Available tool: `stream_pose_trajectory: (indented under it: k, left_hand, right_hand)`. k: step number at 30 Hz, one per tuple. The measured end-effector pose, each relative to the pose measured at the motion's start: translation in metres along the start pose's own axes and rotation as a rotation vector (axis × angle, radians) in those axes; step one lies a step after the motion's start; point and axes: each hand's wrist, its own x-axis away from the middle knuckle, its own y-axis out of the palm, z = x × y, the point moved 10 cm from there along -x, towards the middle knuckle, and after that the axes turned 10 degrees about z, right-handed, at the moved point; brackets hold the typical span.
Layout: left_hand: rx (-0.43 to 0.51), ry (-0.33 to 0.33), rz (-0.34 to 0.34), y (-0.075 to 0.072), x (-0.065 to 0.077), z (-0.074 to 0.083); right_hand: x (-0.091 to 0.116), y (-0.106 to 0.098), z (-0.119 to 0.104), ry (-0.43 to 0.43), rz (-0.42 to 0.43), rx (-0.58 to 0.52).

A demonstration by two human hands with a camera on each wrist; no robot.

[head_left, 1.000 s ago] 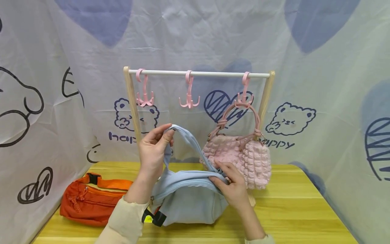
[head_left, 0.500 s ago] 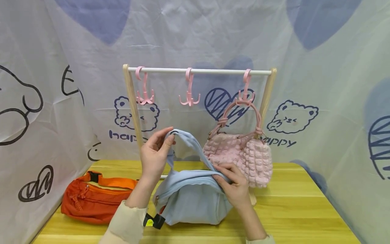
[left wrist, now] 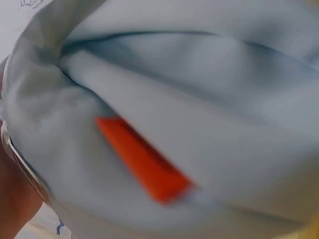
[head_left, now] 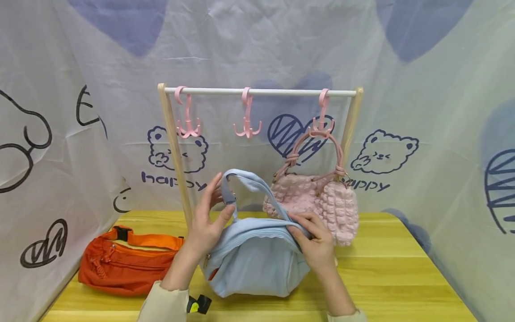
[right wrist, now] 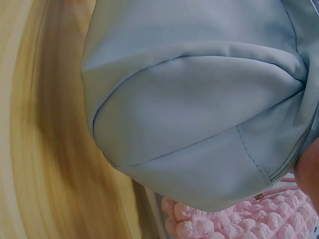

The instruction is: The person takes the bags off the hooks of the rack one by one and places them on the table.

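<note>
A light blue waist bag (head_left: 257, 264) is upright in the middle of the head view, its strap (head_left: 257, 183) arched above it. My right hand (head_left: 318, 243) pinches the bag's top right corner between thumb and fingers. At the upper left side, my left hand (head_left: 207, 223) has thumb and fingers spread apart beside the strap's left end; part of the fingers is hidden. The left wrist view shows the bag's side with a red tab (left wrist: 144, 159). In the right wrist view, the bag's other side (right wrist: 199, 104) fills most of the frame.
A wooden-ended rack with a white rail (head_left: 281, 92) carries pink hooks (head_left: 247, 123). A pink puffy handbag (head_left: 338, 210) hangs from the right hook. An orange waist bag (head_left: 128, 266) lies left on the wooden table (head_left: 394, 268). A black buckle (head_left: 204, 304) lies near the front.
My left hand has let go of the strap's top and moved down to the bag's left side, its fingers spreading. The right hand keeps its pinch, shifting slightly right with the bag.
</note>
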Motion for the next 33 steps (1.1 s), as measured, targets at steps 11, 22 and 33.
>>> stream_pose_trajectory:
  k: [11,22,33]
  left_hand:
    - [-0.061,0.087,-0.053,-0.001,0.023,-0.005]
    - [-0.214,0.043,-0.137,0.0,0.037,-0.022]
    - [-0.242,0.051,-0.219,0.005,0.042,-0.032]
  right_hand:
    - [0.004,-0.006,0.016,0.12,0.031,0.048]
    - [0.008,-0.006,0.025,0.152,0.017,0.14]
    - [0.01,0.0,0.031,0.208,-0.027,0.199]
